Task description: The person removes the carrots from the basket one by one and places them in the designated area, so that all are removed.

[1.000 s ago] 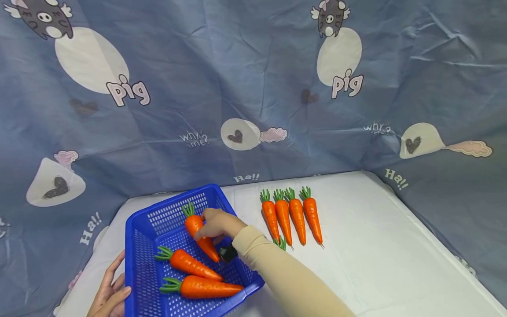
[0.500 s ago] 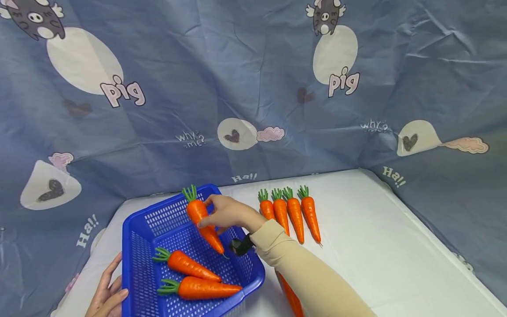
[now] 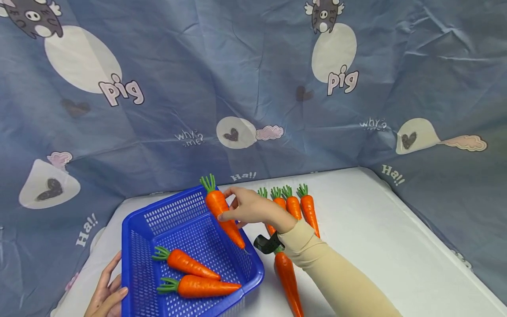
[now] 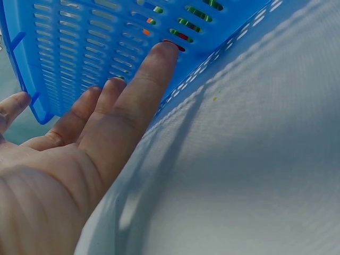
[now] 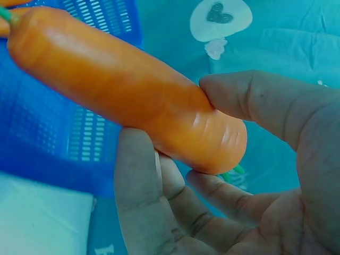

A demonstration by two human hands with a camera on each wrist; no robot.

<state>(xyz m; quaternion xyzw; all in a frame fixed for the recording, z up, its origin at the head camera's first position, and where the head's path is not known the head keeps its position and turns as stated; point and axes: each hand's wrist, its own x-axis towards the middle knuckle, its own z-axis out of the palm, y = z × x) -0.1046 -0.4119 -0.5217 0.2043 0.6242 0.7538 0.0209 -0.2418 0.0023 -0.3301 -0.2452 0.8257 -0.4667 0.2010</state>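
My right hand [image 3: 249,205] pinches an orange carrot [image 3: 218,204] with green stalks, just above the right wall of the blue plastic basket [image 3: 127,268]. The carrot slants, tip down and to the right; in the right wrist view the thumb and fingers press it from two sides near its thick end. Inside the basket lie two more carrots, an upper one [image 3: 186,262] and a lower one [image 3: 206,287]. My left hand [image 3: 104,290] touches the basket's left outer wall. Seen in the left wrist view, its fingers [image 4: 141,101] are fairly straight against the slotted side.
To the right of the basket, several carrots [image 3: 309,210] lie in a row on the white tabletop [image 3: 368,237], partly hidden by my right arm. Another carrot [image 3: 287,277] lies nearer, beside the basket. A blue printed cloth [image 3: 253,88] hangs behind the table.
My right hand has lifted the carrot from inside the basket and moved it up and to the right, to above the right wall. The left hand has stayed at the basket's side.
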